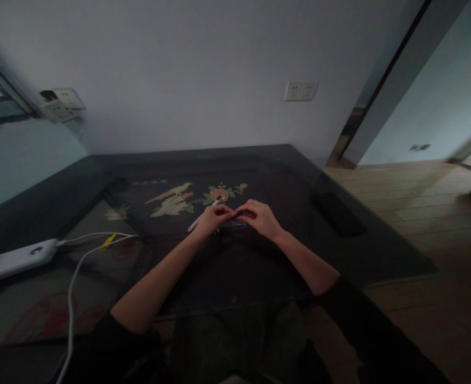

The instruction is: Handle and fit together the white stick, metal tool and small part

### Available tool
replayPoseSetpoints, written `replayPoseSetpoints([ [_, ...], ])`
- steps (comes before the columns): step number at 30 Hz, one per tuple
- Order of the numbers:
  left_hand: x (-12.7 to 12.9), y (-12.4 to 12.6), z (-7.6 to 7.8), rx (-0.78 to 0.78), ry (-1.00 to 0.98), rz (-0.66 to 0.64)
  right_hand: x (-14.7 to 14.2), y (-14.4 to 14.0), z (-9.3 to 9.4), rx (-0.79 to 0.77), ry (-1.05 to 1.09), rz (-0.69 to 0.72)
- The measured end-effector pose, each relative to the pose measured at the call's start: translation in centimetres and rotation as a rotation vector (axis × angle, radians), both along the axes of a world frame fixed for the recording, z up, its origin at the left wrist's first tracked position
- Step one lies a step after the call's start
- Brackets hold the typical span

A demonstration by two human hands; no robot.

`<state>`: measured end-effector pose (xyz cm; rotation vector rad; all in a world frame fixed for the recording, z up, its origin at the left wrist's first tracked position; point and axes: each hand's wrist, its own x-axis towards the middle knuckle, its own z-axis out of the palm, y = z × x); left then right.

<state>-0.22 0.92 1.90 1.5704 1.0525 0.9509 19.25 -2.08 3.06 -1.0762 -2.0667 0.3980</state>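
Dim and underexposed overall, daylight spilling in from the right across the wooden floor point(419, 192), dark table point(259, 266) faintly reflecting the wall, soft grain throughout, strong wide-angle bending at the edges, left corner smeared, lap in deep shadow.

A dark glass-topped table point(379, 250) with a bird-and-flower inlay carried the things. Left of the inlay lay a white power strip point(15, 260) with its white cable point(73, 282); right of it lay a flat black object point(339, 213).

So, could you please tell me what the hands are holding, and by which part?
The left hand holds a slim white stick-like tool near its upper end; the right hand pinches a small dark object, exact grip unclear.
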Motion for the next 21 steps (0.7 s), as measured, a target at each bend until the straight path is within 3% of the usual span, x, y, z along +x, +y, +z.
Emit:
replayPoseSetpoints([
  [4,0.1,-0.4,0.3,-0.106,-0.115,-0.016,-0.1,-0.1,0.2,-0.021,0.055,-0.027],
  [12,0.4,-1.4,0.8,-0.414,-0.481,-0.247,-0.5,0.2,-0.1,-0.134,0.517,-0.009],
  [17,0.7,-1.8,0.5,-0.434,-0.496,-0.286,-0.8,0.0,-0.1,-0.128,0.504,-0.027],
  [21,0.8,-2.1,0.6,-0.354,-0.398,-0.281,-1.0,-0.1,-0.3,-0.140,0.519,-0.001],
])
